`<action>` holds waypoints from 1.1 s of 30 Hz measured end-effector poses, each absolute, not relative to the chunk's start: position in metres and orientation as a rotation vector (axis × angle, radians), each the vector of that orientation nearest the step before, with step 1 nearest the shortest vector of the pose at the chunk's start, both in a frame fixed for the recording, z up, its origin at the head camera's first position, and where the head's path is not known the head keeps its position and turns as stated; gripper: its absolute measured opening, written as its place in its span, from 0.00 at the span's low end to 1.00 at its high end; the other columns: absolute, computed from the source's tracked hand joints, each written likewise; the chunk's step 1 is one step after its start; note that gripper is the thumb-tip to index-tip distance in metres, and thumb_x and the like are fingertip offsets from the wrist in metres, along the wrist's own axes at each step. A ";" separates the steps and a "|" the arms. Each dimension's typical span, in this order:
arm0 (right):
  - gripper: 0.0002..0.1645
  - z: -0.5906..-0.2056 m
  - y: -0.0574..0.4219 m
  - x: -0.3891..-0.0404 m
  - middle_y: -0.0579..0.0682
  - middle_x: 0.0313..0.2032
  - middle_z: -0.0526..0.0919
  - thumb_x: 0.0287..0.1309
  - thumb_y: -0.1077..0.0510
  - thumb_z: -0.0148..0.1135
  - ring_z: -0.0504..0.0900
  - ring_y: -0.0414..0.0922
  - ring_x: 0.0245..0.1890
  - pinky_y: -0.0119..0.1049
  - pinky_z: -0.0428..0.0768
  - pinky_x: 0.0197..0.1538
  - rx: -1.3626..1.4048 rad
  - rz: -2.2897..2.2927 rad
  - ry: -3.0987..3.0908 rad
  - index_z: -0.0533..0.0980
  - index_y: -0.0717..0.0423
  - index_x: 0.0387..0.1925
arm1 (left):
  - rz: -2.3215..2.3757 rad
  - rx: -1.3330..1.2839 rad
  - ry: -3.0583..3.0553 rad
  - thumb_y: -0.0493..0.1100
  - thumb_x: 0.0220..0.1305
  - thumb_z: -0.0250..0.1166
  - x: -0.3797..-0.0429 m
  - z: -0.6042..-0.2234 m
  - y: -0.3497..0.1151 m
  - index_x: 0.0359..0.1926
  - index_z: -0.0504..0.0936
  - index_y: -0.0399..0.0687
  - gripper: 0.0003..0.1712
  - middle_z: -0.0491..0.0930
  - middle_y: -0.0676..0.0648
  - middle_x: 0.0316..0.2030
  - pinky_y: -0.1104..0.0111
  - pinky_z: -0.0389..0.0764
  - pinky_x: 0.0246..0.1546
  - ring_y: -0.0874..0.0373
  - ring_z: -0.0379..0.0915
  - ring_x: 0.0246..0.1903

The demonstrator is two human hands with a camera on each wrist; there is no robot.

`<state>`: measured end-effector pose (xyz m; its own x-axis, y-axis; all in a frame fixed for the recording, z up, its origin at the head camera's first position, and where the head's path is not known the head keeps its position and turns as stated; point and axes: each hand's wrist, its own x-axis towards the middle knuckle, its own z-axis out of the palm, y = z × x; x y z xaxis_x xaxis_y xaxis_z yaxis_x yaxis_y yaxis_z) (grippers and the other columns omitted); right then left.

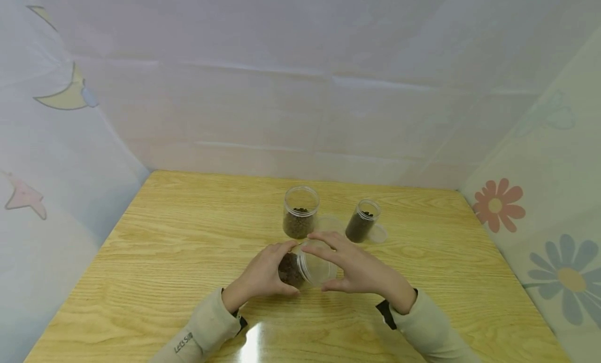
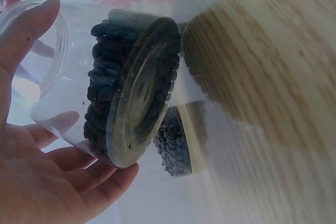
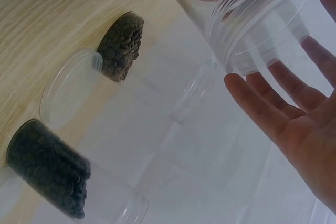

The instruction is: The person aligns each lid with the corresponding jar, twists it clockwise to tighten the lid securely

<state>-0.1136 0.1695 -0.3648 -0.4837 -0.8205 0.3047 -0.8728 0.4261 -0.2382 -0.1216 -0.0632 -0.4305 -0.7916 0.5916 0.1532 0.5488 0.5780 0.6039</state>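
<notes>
- Pale fabric walls [image 1: 263, 92] printed with moons, a pink star and large flowers enclose a yellow wood-grain desk [image 1: 164, 238].
- Near the middle, a clear, wide cylindrical plastic jar [image 1: 289, 269] with dark brown beans inside is tilted, its mouth toward the right hand; whether a lid covers that mouth is hard to tell.
- Left hand [image 1: 265, 269]: fingers and thumb grasp the jar's side.
- Right hand [image 1: 359, 269]: fingers and thumb are curved round the jar's mouth end.
- Just behind, a similar clear round jar [image 1: 299, 226], partly filled with dark beans, stands upright and uncovered.
- To its right stands a narrower clear cylindrical jar [image 1: 359, 228] of dark beans, also uncovered.
- Beside the narrower one lies a small translucent round lid [image 1: 378, 233]; a larger clear round lid [image 1: 331, 224] lies between both standing jars.
</notes>
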 end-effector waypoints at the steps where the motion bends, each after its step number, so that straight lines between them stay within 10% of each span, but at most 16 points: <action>1: 0.48 -0.365 0.169 -0.113 0.56 0.60 0.63 0.36 0.49 0.75 0.64 0.51 0.58 0.48 0.69 0.54 1.503 0.553 -2.536 0.65 0.56 0.61 | 1.009 0.992 2.734 0.55 0.35 0.77 -0.122 -0.431 -0.063 0.63 0.61 0.43 0.54 0.70 0.40 0.54 0.49 0.69 0.48 0.42 0.66 0.52; 33: 0.50 -0.362 0.172 -0.118 0.55 0.64 0.59 0.35 0.49 0.75 0.59 0.53 0.62 0.52 0.65 0.57 1.578 0.598 -2.521 0.63 0.54 0.62 | 1.019 0.992 2.720 0.55 0.35 0.77 -0.123 -0.431 -0.063 0.63 0.61 0.41 0.55 0.70 0.40 0.53 0.50 0.70 0.48 0.42 0.67 0.51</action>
